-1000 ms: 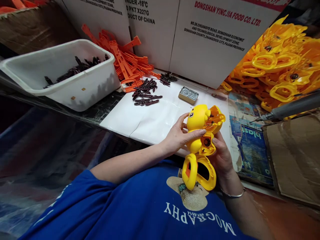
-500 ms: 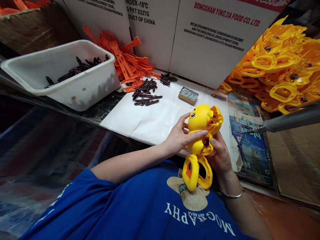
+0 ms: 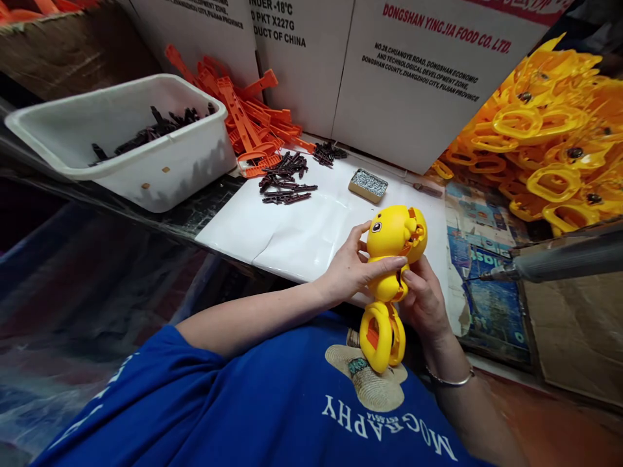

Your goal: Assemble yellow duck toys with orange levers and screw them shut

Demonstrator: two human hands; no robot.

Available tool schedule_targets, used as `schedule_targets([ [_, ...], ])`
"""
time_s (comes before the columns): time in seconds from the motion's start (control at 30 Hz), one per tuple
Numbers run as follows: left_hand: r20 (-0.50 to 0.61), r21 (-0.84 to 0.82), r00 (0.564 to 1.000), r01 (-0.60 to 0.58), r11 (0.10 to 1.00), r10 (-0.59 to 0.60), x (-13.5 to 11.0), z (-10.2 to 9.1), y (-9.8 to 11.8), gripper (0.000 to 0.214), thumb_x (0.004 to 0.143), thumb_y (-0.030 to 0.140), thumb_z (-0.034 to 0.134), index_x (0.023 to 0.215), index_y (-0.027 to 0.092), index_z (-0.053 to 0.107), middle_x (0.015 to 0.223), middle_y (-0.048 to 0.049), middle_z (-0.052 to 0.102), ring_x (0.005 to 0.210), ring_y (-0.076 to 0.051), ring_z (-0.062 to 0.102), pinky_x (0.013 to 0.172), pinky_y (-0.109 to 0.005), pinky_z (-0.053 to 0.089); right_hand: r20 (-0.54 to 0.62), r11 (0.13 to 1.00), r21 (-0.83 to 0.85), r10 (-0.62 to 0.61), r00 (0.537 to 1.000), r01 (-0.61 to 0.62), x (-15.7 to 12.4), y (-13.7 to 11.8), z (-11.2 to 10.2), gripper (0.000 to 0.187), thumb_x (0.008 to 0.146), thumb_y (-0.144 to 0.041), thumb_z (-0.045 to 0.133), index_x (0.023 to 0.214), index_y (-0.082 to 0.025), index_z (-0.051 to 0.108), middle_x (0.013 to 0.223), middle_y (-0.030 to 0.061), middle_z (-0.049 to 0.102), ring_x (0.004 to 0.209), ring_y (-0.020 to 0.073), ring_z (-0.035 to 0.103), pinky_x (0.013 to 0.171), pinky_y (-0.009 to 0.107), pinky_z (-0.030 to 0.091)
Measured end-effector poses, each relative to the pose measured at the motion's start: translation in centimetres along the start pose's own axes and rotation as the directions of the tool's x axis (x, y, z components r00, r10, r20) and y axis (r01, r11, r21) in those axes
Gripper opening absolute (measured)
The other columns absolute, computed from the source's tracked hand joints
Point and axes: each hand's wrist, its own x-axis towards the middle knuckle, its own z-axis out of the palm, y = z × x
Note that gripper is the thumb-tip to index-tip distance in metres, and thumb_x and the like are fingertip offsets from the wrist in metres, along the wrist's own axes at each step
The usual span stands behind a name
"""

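Though its halves (image 3: pixel 419 244) nearly meet, the yellow duck toy (image 3: pixel 387 241) gapes.

A tub (image 3: pixel 189 162) of parts (image 3: pixel 152 133) stands left on the worktop (image 3: pixel 214 206); strips (image 3: pixel 241 117) lie right of it, before boxes (image 3: pixel 403 123). Near, a toy (image 3: pixel 388 241) is between left hand (image 3: pixel 349 264) and right hand (image 3: pixel 429 301); beyond it sits a tin (image 3: pixel 364 192). Shells (image 3: pixel 555 143) are heaped far right.

The white cardboard (image 3: pixel 409 130) says DONGSHAN YINGJIA FOOD CO. LTD. in big red letters, with FUJIAN PROVINCE in black below. Further left it says PKT X227G and -18°C. The blue shirt (image 3: pixel 243 402) says MOG and APHY, upside down
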Motion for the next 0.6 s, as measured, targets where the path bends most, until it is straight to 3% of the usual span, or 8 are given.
schedule_targets([
  [0.13, 0.01, -0.034, 1.0, 0.003, 0.999, -0.003, 0.0, 0.2, 0.0, 0.09, 0.069, 0.041, 0.092, 0.144, 0.026, 0.045, 0.097, -0.0043, 0.068, 0.07, -0.012, 0.065, 0.063, -0.024, 0.052, -0.009, 0.998, -0.062, -0.022, 1.0, 0.021, 0.2, 0.5, -0.4, 0.051, 0.087, -0.045, 0.071, 0.134, -0.031, 0.059, 0.142, 0.0047, 0.064, 0.131, 0.03, 0.061, 0.108, 0.045, 0.053],
  [0.27, 0.041, -0.096, 0.999, -0.004, 0.995, 0.008, -0.1, -0.2, 0.0, 0.093, 0.067, 0.044, 0.092, 0.145, 0.026, 0.043, 0.108, -0.0076, 0.068, 0.084, -0.018, 0.07, 0.073, -0.029, 0.056, 0.003, 0.988, -0.133, -0.079, 0.997, 0.079, 0.3, 0.6, -0.4, 0.052, 0.087, -0.045, 0.072, 0.136, -0.03, 0.059, 0.143, 0.0047, 0.063, 0.131, 0.0286, 0.06, 0.11, 0.041, 0.051],
  [0.43, 0.14, -0.121, 0.988, -0.049, 0.991, 0.066, -0.2, -1.7, 0.4, 0.085, 0.07, 0.038, 0.091, 0.141, 0.026, 0.044, 0.112, -0.0066, 0.071, 0.101, -0.022, 0.071, 0.09, -0.034, 0.056, -0.001, 0.938, -0.326, -0.129, 0.992, 0.121, 0.1, -0.6, 0.6, 0.079, 0.086, -0.047, 0.074, 0.157, -0.032, 0.04, 0.132, 0.0077, 0.068, 0.108, 0.0285, 0.068, 0.086, 0.04, 0.062],
  [0.53, 0.204, -0.18, 0.969, -0.104, 0.978, 0.141, 0.0, -2.8, 0.7, 0.078, 0.071, 0.034, 0.09, 0.136, 0.026, 0.048, 0.116, -0.0056, 0.072, 0.109, -0.021, 0.069, 0.099, -0.035, 0.054, 0.008, 0.779, -0.573, -0.307, 0.952, 0.256, 0.0, -1.6, 2.0, 0.093, 0.086, -0.047, 0.073, 0.164, -0.032, 0.026, 0.129, 0.0118, 0.066, 0.104, 0.0315, 0.066, 0.084, 0.048, 0.062],
  [0.6, 0.194, -0.199, 0.968, -0.12, 0.973, 0.159, 0.1, -3.5, 0.7, 0.075, 0.068, 0.036, 0.092, 0.13, 0.025, 0.053, 0.123, -0.0071, 0.07, 0.116, -0.023, 0.068, 0.104, -0.037, 0.053, 0.096, 0.587, -0.704, -0.478, 0.873, 0.399, 0.0, -2.1, 3.0, 0.093, 0.087, -0.042, 0.071, 0.166, -0.032, 0.021, 0.126, 0.0134, 0.064, 0.106, 0.0335, 0.064, 0.089, 0.054, 0.059],
])
